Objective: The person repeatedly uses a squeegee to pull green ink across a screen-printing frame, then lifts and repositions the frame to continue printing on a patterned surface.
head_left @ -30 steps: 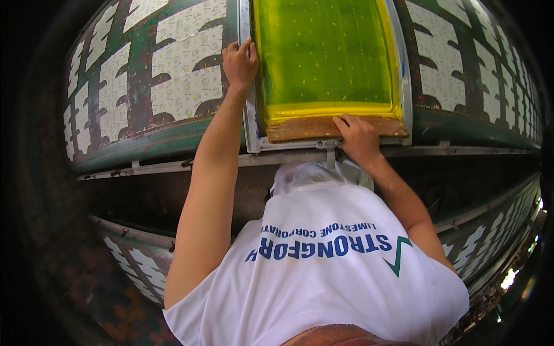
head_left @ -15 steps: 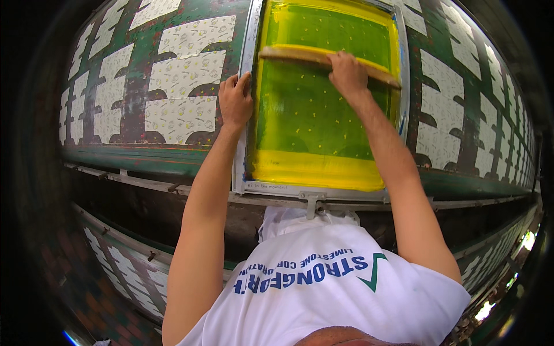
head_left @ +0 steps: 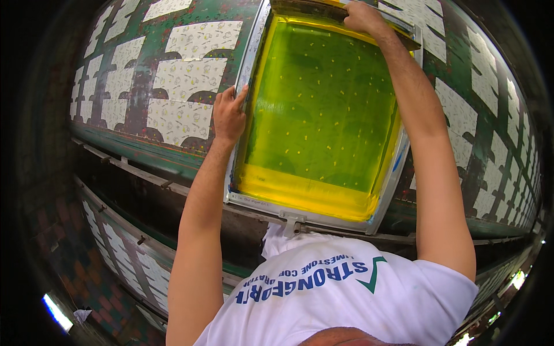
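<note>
A screen printing frame (head_left: 320, 109) with green mesh and yellow ink lies over the long table in front of me. Its metal rim (head_left: 238, 115) runs along the left, where my left hand (head_left: 229, 115) rests with the fingers on the edge. At the far end, my right hand (head_left: 363, 17) grips a wooden squeegee (head_left: 314, 11) that spans the mesh. Part of the squeegee passes out of the top of the picture. A band of yellow ink (head_left: 306, 193) lies across the near end of the mesh.
White printed fabric pieces (head_left: 187, 81) with curved cut-outs lie in rows on the green table (head_left: 135, 147), left and right of the frame. A metal rail (head_left: 156, 181) follows the table's near edge, and a bracket (head_left: 293, 220) on the frame meets it. Behind me is another table with pieces (head_left: 121, 248).
My right hand has pushed the squeegee from the upper middle of the mesh to its far end. My left hand stays at the left rim. The view has tilted slightly.
</note>
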Motion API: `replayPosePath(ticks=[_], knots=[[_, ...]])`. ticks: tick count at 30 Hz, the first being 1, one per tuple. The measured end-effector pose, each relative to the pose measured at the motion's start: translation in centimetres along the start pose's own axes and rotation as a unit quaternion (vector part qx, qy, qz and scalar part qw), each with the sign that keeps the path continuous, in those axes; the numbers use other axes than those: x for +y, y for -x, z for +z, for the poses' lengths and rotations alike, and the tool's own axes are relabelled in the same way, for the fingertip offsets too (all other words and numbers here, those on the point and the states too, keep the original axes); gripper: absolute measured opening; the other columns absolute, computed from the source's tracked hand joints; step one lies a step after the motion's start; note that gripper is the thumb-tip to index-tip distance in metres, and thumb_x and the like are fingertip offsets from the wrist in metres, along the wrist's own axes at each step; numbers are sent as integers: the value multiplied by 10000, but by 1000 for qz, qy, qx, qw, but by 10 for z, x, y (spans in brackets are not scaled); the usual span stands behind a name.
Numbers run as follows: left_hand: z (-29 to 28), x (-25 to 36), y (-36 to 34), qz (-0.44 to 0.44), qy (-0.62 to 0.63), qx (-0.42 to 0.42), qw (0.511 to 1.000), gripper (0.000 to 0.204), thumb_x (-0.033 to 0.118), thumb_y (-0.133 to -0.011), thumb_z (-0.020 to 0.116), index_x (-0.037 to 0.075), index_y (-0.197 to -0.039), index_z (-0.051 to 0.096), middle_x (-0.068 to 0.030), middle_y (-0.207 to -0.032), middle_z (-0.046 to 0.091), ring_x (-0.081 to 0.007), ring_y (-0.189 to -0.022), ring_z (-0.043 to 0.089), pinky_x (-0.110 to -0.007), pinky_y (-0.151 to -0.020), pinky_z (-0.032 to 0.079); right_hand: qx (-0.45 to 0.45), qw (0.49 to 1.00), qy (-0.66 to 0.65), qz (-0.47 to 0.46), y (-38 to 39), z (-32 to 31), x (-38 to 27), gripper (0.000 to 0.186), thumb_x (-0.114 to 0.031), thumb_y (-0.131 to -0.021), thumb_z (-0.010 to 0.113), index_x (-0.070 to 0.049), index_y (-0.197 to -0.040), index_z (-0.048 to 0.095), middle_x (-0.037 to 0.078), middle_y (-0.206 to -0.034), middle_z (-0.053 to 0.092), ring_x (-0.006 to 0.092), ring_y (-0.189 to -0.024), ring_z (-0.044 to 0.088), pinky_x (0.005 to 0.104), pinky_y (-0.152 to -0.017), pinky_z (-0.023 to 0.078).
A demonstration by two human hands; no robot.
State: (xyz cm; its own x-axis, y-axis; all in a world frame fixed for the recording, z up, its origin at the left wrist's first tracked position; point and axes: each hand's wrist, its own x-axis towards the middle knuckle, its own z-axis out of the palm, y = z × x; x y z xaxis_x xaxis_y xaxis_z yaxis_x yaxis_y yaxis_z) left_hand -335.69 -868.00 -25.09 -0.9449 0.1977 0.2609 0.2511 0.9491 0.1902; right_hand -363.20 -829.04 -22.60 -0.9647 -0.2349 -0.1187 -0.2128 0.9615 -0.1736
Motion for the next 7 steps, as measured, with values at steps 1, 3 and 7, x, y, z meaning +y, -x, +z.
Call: replayPosePath(ticks=[1, 3, 7], knots=[[1, 0, -1, 1, -4, 4, 1000, 585, -89, -862, 609, 178, -1372, 714, -150, -1255, 654, -351, -1088, 596, -439, -977, 496, -3, 1000, 2, 10, -7, -1, 5, 413, -246, -894, 654, -116, -1278, 732, 169, -1270, 739, 345, -1208, 699, 532, -1030, 563], [3, -2, 0, 0, -14, 2, 1000, 586, -88, -861, 611, 176, -1374, 712, -147, -1257, 654, -351, -1086, 598, -433, -976, 499, 18, 999, -9, -25, -14, 2, 19, 334, -185, -761, 652, 3, -1001, 789, 275, -1056, 750, 418, -1030, 737, 518, -875, 605], [3, -11, -1, 34, -20, 21, 999, 597, -86, -854, 620, 174, -1384, 707, -144, -1265, 656, -351, -1090, 600, -428, -983, 501, 7, 1000, -2, -28, -44, 9, 27, 345, -193, -762, 661, -28, -1032, 799, 261, -1073, 754, 418, -1034, 737, 520, -888, 605]])
